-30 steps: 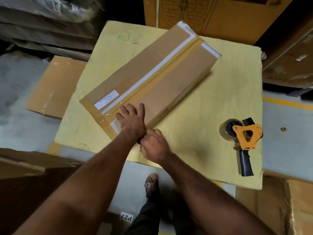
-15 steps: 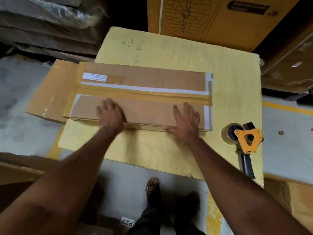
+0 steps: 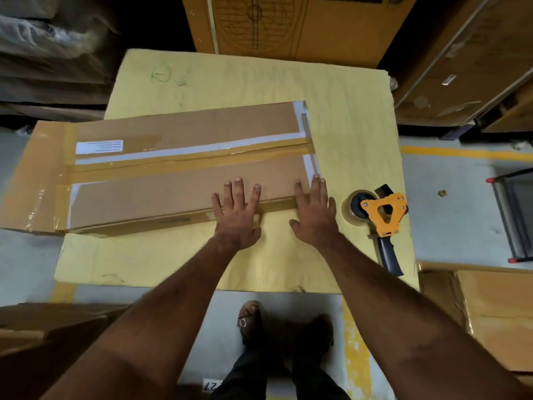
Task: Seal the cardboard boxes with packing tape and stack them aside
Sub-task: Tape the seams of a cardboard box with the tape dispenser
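A long flat cardboard box (image 3: 161,166) lies crosswise on a yellow sheet-covered table (image 3: 346,111), with brown tape along its middle seam and over its left end, and a white label near the left. My left hand (image 3: 238,209) lies flat, fingers spread, over the box's near edge. My right hand (image 3: 314,209) lies flat beside it, fingers on the box's right end. An orange tape dispenser (image 3: 380,217) with a dark handle and a clear tape roll rests on the table just right of my right hand.
The box's left end overhangs the table above another cardboard box (image 3: 17,209) on the floor. Large cartons stand behind (image 3: 302,21) and at the right (image 3: 473,64); more cardboard sits lower left (image 3: 43,327) and lower right (image 3: 496,313). My feet (image 3: 251,319) stand on grey floor.
The box was turned from diagonal to crosswise. Since half a second ago my left hand has slid right along the near edge, close to my right hand, both staying flat.
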A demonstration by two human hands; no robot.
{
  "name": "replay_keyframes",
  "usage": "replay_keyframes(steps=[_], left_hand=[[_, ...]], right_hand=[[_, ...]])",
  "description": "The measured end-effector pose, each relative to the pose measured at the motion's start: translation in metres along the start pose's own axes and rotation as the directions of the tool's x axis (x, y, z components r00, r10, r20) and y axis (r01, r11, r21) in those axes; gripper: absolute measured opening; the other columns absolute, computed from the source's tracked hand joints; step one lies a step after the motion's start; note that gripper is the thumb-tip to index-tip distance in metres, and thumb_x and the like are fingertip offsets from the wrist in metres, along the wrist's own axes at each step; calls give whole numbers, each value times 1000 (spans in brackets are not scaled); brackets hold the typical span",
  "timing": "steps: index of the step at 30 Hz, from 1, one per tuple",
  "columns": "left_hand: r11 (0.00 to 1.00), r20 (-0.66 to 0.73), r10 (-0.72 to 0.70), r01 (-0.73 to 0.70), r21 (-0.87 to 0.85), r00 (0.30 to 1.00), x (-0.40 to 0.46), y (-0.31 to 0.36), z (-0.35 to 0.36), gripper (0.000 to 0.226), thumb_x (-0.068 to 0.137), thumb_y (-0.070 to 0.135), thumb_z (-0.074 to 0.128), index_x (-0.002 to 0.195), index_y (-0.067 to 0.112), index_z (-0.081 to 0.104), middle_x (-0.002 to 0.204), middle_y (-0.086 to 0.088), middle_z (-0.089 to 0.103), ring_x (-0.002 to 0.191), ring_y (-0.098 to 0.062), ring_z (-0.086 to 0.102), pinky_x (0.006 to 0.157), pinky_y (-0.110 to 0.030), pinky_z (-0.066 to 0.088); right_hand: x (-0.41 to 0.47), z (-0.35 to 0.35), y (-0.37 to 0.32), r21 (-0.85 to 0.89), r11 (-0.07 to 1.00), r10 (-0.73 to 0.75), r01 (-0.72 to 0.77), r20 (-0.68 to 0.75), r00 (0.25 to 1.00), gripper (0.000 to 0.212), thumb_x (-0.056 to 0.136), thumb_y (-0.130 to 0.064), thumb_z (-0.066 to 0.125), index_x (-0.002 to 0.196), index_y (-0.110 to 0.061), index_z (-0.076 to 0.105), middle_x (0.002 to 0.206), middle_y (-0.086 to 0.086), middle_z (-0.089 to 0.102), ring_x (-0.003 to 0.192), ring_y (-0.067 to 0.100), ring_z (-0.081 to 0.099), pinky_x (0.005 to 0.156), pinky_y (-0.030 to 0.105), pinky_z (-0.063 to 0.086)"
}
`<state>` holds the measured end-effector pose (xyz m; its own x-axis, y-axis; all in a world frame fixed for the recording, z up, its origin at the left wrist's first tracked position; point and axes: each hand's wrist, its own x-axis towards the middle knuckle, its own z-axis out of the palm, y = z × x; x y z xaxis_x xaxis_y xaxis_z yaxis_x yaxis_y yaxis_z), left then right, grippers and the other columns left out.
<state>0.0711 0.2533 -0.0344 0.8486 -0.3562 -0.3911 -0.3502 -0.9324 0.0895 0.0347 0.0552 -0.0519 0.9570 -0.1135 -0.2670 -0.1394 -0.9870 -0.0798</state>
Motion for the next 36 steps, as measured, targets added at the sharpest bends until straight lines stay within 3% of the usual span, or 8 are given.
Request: replay_keyframes(steps=[5, 10, 14, 20, 25, 30, 33, 36], left_hand=[[1000, -6, -29, 29, 10, 1000, -11, 23, -7, 103, 88, 56, 53, 157, 17, -12, 161, -21, -24, 149, -40, -19, 118, -62, -5], [889, -75, 438, -444, -114, 896, -28, 94, 8, 76, 88, 33, 56, 157, 18, 27, 165, -18, 11, 149, -35, 20, 120, -46, 17], [858, 91, 443, -393, -331, 892, -30, 167, 29, 70, 93, 28, 59, 156, 23, 29, 162, -7, 28, 147, -25, 29, 117, -35, 29], [870, 173, 425, -348, -349, 889, -24, 232, 33, 64, 96, 26, 54, 156, 23, 29, 152, -5, 45, 140, -25, 40, 111, -35, 36], [906, 270, 367, -276, -320, 890, -18, 253, 51, 59, 98, 25, 49, 154, 25, 33, 153, -5, 44, 141, -25, 38, 112, -39, 37], [887, 341, 282, -108, -450, 897, -27, 254, 52, 49, 100, 25, 47, 149, 21, 42, 150, 0, 49, 137, -20, 44, 112, -31, 36], [749, 338, 164, 106, -654, 927, -30, 247, 26, 36, 103, 24, 47, 137, 12, 55, 141, -4, 56, 126, -19, 52, 101, -26, 39], [350, 420, -37, 405, -845, 907, -28, 235, -14, 30, 104, 32, 48, 120, 10, 60, 122, -9, 65, 99, -20, 58, 83, -29, 46]], right_hand=[[-21, 1, 21, 61, 997, -50, 54, -64, 997, 95, 91, -50, 58, 159, -20, -1, 165, 18, -9, 153, 35, -4, 116, 57, 20], [-82, 42, 66, 334, 877, 420, -346, -180, 890, 76, 84, -13, 67, 151, -5, 31, 159, 27, 20, 145, 42, 24, 114, 52, 32], [-112, 58, 132, 376, 672, 693, -638, -16, 720, 62, 74, -4, 71, 129, 1, 44, 136, 26, 47, 124, 42, 46, 98, 49, 45], [-97, 67, 186, 365, 729, 536, -579, 222, 814, 58, 93, -23, 65, 137, 2, 37, 130, 24, 54, 121, 41, 54, 94, 45, 47], [-85, 75, 201, 448, 735, 439, -510, 260, 860, 64, 90, -7, 63, 144, -5, 29, 128, 23, 52, 118, 43, 54, 92, 48, 47], [-76, 55, 205, 578, 463, 547, -672, 410, 730, 53, 80, -13, 65, 128, -10, 44, 122, 14, 58, 114, 39, 56, 96, 48, 48], [-84, 30, 195, 782, 369, 490, -502, 295, 820, 33, 81, -18, 64, 110, -8, 53, 92, 8, 61, 87, 35, 61, 74, 41, 51], [-87, -19, 184, 911, 262, 433, -317, 183, 883, 19, 87, -29, 69, 90, -12, 58, 75, 2, 56, 71, 23, 55, 62, 31, 41]])
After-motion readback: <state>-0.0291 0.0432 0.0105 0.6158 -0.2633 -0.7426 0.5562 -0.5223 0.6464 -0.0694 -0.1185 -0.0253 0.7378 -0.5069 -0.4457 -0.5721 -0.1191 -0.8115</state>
